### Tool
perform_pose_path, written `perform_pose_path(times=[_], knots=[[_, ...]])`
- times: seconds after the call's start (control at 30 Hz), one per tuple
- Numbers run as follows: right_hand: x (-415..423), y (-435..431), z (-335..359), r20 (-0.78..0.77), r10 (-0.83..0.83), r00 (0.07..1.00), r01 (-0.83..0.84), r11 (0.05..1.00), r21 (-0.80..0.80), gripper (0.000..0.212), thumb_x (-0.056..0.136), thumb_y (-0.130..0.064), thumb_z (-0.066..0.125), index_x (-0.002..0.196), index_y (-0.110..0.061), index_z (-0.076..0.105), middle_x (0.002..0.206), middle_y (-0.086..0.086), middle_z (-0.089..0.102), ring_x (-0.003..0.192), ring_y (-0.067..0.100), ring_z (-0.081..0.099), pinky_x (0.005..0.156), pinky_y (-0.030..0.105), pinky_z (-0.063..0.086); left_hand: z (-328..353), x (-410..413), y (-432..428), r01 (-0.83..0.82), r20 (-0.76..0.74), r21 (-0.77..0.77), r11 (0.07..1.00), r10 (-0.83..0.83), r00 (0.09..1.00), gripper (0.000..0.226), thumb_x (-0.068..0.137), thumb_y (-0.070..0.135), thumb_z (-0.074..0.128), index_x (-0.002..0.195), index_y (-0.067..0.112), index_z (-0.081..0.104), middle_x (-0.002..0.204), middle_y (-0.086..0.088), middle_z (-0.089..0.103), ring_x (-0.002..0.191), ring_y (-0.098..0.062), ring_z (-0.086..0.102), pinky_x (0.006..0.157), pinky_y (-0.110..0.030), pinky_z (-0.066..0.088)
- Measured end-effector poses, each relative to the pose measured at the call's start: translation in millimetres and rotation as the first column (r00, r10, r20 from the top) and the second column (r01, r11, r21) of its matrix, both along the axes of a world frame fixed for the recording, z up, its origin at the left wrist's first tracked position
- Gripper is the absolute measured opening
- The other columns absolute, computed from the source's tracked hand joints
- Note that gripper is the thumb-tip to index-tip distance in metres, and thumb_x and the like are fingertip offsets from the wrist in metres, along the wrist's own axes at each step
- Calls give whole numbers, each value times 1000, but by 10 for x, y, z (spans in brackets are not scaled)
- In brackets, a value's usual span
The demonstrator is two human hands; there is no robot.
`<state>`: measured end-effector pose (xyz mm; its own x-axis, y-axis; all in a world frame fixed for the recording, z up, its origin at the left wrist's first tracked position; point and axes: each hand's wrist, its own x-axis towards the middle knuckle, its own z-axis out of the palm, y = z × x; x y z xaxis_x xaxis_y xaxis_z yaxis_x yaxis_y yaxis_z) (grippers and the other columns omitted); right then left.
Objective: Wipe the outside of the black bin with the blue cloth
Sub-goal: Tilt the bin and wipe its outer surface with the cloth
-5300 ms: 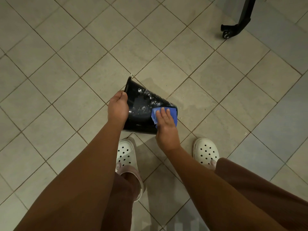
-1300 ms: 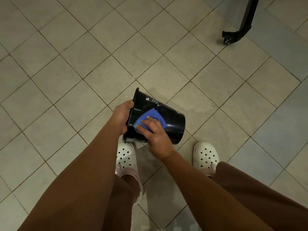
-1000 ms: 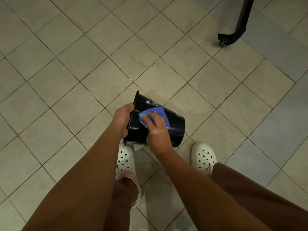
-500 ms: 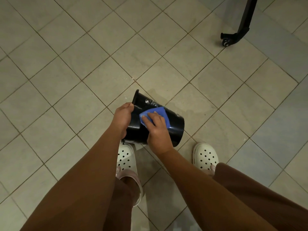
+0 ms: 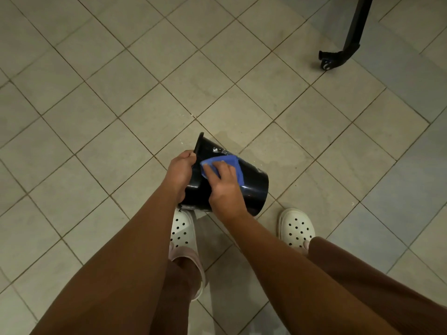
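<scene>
The glossy black plastic bin hangs tipped on its side above the tiled floor, its long axis running rim-left to base-right. The left hand curls its fingers round the rim. The right hand presses the folded blue cloth on the bin's upper wall, fingers flat and together.

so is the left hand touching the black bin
Touching: head view shows the left hand gripping the black bin at its rim, fingers curled over the edge.

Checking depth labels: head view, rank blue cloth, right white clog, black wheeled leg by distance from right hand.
1. blue cloth, under fingers of the right hand.
2. right white clog, on the floor, lower right.
3. black wheeled leg, far upper right.
</scene>
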<state>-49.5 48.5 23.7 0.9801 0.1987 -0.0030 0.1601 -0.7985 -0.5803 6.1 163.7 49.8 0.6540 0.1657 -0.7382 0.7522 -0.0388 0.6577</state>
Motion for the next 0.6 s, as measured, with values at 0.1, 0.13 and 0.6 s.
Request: perform_pose_path(times=[0.1,0.13,0.6], knots=[[197,-81,-27,-102,-22,995,23,1000,4,60,83,-4,58,139,-7,38,140,18,36,130,32,29,109,40,30,-1,7,-15,-10,-1,15,1000,10,1000,25,98,20,43,88,20,66,92,-13,67,85,-31,63,72,-38,51],[215,-117,-43,-131,-67,989,66,998,-6,60,84,-5,57,140,-6,36,140,18,35,129,32,29,109,40,30,-5,7,-26,-9,2,28,1000,9,1000,25,98,21,42,91,20,66,95,-14,67,87,-32,63,71,-38,51],[196,-127,-76,-105,-100,989,99,995,-10,58,84,-3,57,138,-4,38,138,19,38,127,33,32,107,38,30,-24,-26,-30,8,7,49,999,-8,1000,27,99,20,39,90,21,65,95,-13,67,84,-30,63,72,-37,52]])
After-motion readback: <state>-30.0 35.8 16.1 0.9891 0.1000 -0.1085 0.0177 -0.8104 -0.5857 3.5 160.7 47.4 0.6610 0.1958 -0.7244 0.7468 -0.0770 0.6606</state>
